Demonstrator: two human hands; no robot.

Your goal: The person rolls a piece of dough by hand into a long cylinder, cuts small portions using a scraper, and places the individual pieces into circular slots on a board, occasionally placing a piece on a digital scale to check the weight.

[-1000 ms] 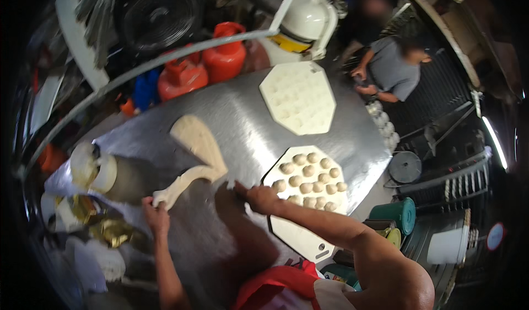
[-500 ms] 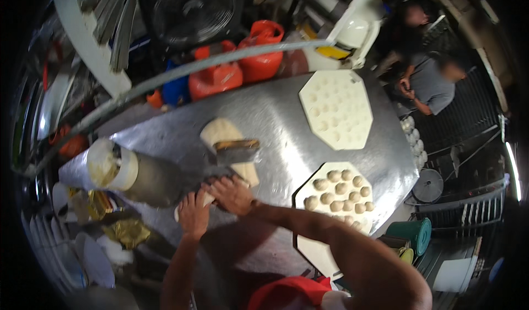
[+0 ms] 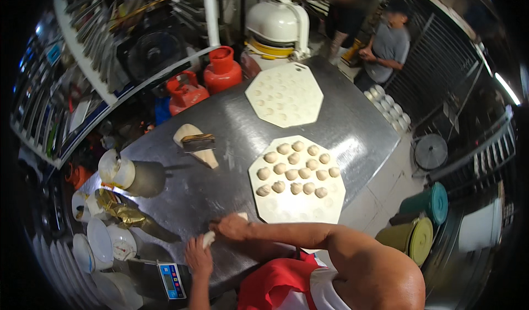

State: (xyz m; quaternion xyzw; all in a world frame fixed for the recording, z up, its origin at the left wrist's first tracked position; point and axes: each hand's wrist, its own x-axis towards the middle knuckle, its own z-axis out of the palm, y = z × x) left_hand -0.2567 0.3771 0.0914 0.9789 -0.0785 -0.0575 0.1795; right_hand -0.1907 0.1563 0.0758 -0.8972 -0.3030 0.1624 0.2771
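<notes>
Both my hands press on a short rope of pale dough (image 3: 212,235) at the near edge of the steel table (image 3: 237,128). My left hand (image 3: 198,256) is on its near end and my right hand (image 3: 234,226) lies over its far end. To the right lies a white octagonal board (image 3: 297,208) with several dough balls (image 3: 295,169) on its far half. A larger slab of dough (image 3: 203,154) with a metal scraper (image 3: 198,142) resting on it sits further back on the table.
A second dimpled white board (image 3: 284,95) lies at the table's far end. A tub (image 3: 117,169), bowls (image 3: 102,244) and a small digital scale (image 3: 173,281) stand to the left. Red gas cylinders (image 3: 204,81) and a white machine (image 3: 278,26) stand behind. Two other people (image 3: 386,45) are at the far right.
The long strip of dough was cut from the slab; the scraper now rests on the slab. My hands came back to the near edge with a short piece of dough.
</notes>
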